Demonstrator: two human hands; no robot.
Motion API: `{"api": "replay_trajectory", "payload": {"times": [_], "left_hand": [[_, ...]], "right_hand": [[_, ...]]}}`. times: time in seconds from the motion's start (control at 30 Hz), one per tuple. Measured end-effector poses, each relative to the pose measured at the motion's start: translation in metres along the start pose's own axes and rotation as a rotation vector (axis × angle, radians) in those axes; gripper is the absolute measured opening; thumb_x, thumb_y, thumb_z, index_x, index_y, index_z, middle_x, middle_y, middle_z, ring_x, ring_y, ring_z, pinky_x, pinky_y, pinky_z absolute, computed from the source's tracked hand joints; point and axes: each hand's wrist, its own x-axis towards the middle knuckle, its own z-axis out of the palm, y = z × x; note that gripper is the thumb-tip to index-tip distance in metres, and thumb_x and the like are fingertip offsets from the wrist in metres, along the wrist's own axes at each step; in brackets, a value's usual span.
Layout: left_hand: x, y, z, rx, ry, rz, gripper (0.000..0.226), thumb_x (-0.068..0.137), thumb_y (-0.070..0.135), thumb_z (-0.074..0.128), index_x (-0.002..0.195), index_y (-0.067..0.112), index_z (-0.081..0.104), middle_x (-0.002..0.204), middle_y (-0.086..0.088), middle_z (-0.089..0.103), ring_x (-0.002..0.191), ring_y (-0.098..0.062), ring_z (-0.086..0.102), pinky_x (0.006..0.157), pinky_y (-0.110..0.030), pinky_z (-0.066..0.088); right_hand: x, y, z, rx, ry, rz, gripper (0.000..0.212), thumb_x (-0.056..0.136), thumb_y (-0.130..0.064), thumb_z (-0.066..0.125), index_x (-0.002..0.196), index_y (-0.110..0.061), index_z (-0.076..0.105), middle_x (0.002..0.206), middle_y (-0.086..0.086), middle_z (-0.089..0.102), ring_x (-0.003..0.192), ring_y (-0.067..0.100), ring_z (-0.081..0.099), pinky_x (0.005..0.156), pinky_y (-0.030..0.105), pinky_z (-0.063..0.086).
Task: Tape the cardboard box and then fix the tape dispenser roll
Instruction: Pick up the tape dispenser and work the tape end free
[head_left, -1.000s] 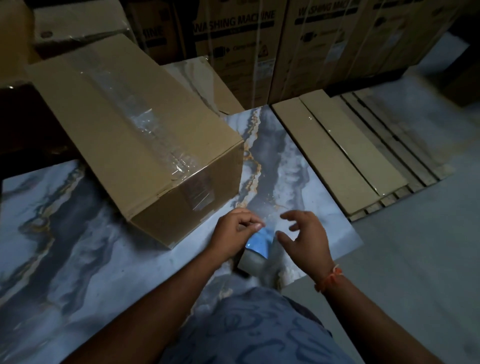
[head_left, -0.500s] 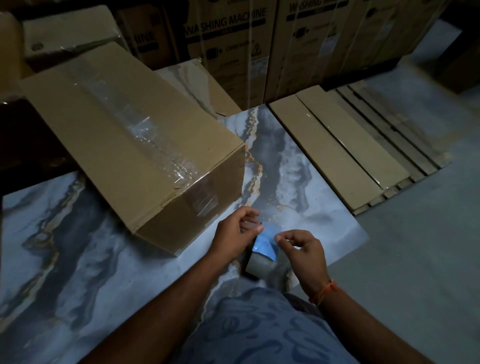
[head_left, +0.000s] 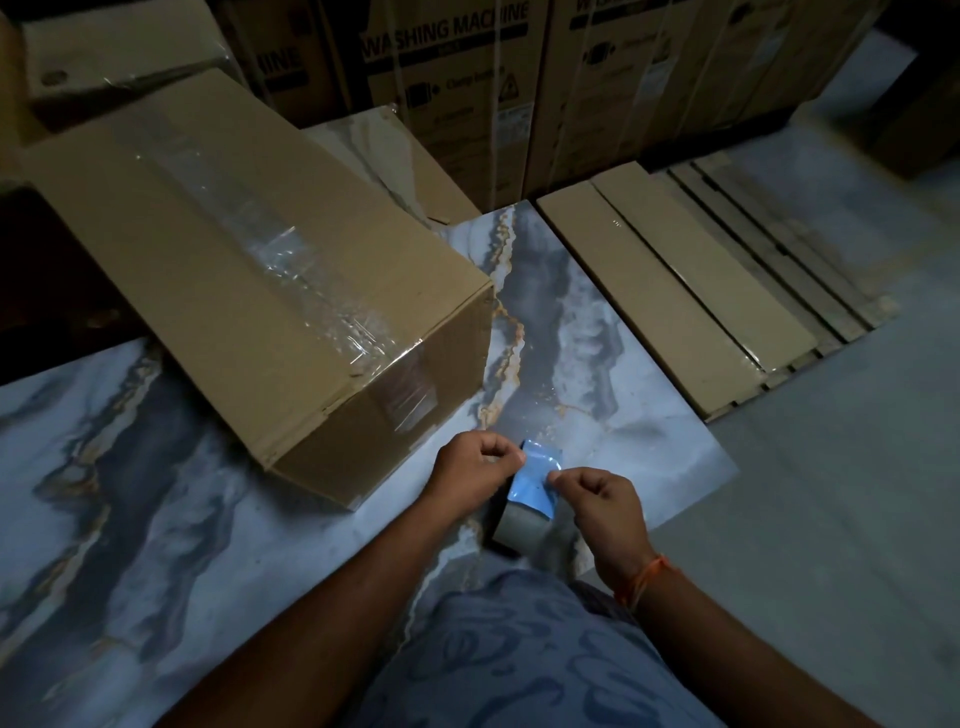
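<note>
A long brown cardboard box (head_left: 249, 291) lies on the marbled floor tile (head_left: 566, 322), with clear tape (head_left: 291, 275) running along its top seam and down the near end. Just right of the box's near corner stands the tape dispenser roll (head_left: 522, 527), with a bluish strip of tape (head_left: 535, 480) pulled up from it. My left hand (head_left: 475, 470) pinches the strip's left edge. My right hand (head_left: 602, 504) pinches its right edge. The lower part of the dispenser is in shadow between my wrists.
Large washing machine cartons (head_left: 467, 88) stand along the back. Flat cardboard packs on a wooden pallet (head_left: 691, 291) lie at the right. A smaller carton (head_left: 104, 57) sits at the back left. Grey bare floor (head_left: 831, 519) lies to the right. My patterned knee (head_left: 514, 660) is at the bottom.
Both hands have closed from loose, spread fingers into pinches on the tape strip. The strip now stands up farther from the roll. The box has not moved.
</note>
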Motion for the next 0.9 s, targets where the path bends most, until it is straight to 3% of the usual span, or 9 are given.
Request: {"api": "replay_trajectory", "payload": {"times": [0.13,0.23,0.37,0.53,0.7,0.83,0.9], "left_hand": [[-0.003,0.004,0.009,-0.035,0.045,-0.120,0.027,0.084,0.038,0.079,0.092,0.014,0.069,0.081,0.000,0.071,0.076,-0.018,0.068,0.066,-0.028,0.053],[-0.007,0.009,0.014,-0.161,-0.025,-0.216,0.028,0.089,0.032,0.076,0.099,0.012,0.059,0.090,-0.006,0.066,0.079,-0.020,0.068,0.060,-0.028,0.054],[-0.009,0.009,0.013,-0.057,-0.059,-0.130,0.022,0.092,0.018,0.071,0.109,0.014,0.059,0.084,-0.003,0.060,0.072,-0.017,0.063,0.060,-0.030,0.052],[-0.006,0.005,0.011,-0.011,-0.105,-0.048,0.022,0.090,0.010,0.068,0.093,0.029,0.058,0.079,-0.008,0.062,0.071,-0.023,0.063,0.055,-0.032,0.048],[-0.007,0.005,0.011,0.025,-0.117,-0.015,0.021,0.087,0.007,0.064,0.093,0.027,0.064,0.072,-0.009,0.059,0.066,-0.023,0.052,0.054,-0.032,0.040],[-0.008,0.005,0.011,0.011,-0.123,-0.012,0.023,0.088,0.004,0.062,0.093,0.024,0.071,0.058,0.003,0.055,0.056,-0.021,0.046,0.050,-0.028,0.035],[-0.008,0.004,0.012,0.009,-0.122,-0.010,0.024,0.087,0.005,0.063,0.091,0.025,0.074,0.059,-0.002,0.056,0.058,-0.022,0.045,0.051,-0.028,0.035]], "right_hand": [[0.003,0.001,0.002,-0.043,-0.002,0.014,0.026,0.087,-0.015,0.072,0.072,0.006,0.073,0.078,0.033,0.068,0.066,0.017,0.058,0.063,0.028,0.048],[0.003,0.000,0.003,-0.049,0.012,0.042,0.024,0.087,-0.015,0.072,0.070,0.002,0.074,0.063,0.017,0.066,0.056,0.010,0.055,0.058,0.026,0.045],[0.003,0.001,0.005,-0.063,0.037,0.063,0.023,0.084,-0.016,0.072,0.069,0.001,0.075,0.065,0.024,0.067,0.060,0.015,0.057,0.062,0.032,0.048],[0.003,0.001,0.004,-0.138,0.139,0.109,0.035,0.080,-0.024,0.076,0.048,-0.013,0.066,0.044,-0.001,0.056,0.043,0.009,0.048,0.053,0.029,0.042],[0.001,0.003,0.006,-0.088,0.196,0.178,0.023,0.073,-0.026,0.076,0.067,-0.012,0.059,0.061,0.009,0.067,0.063,0.027,0.066,0.063,0.041,0.055],[0.004,0.001,0.008,0.056,0.117,0.164,0.015,0.080,-0.019,0.073,0.073,-0.020,0.059,0.062,0.001,0.055,0.062,0.022,0.052,0.051,0.030,0.039],[0.005,-0.002,0.010,0.094,0.091,0.168,0.011,0.083,-0.020,0.071,0.074,-0.019,0.065,0.063,0.002,0.057,0.061,0.020,0.052,0.050,0.028,0.038]]}}
